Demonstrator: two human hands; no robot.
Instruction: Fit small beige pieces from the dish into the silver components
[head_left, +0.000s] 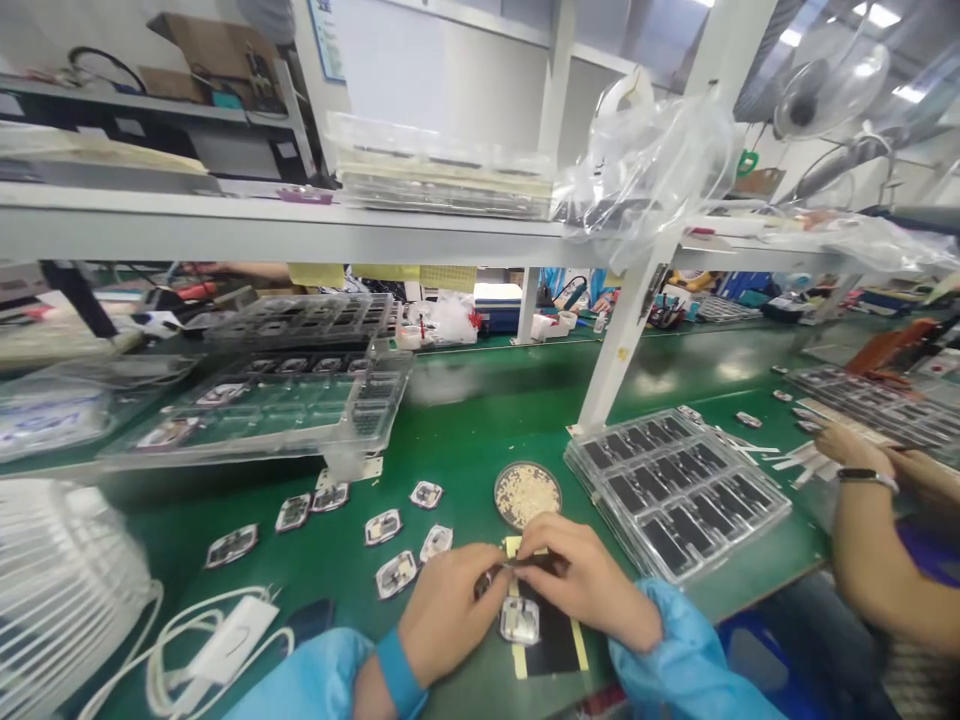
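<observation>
My left hand (457,608) and my right hand (581,575) meet with pinched fingertips above a black mat (556,650) edged with yellow tape. Something small and dark shows between the fingers of each, too hidden to name. Just below the fingertips, a small silvery watch-like module (519,621) with a clear rim lies on the mat. Beyond my hands stands a round dish (496,492) of tiny cream-coloured pieces. Several similar modules lie to the left, one of them (395,575) close to my left hand.
Stacked clear trays (679,495) with dark rectangular parts stand on the right, more trays (360,400) on the left. A white fan (67,590) and a cabled white adapter (229,645) are at lower left. A shelf post (611,370) rises ahead. Another person's arm (862,520) works at right.
</observation>
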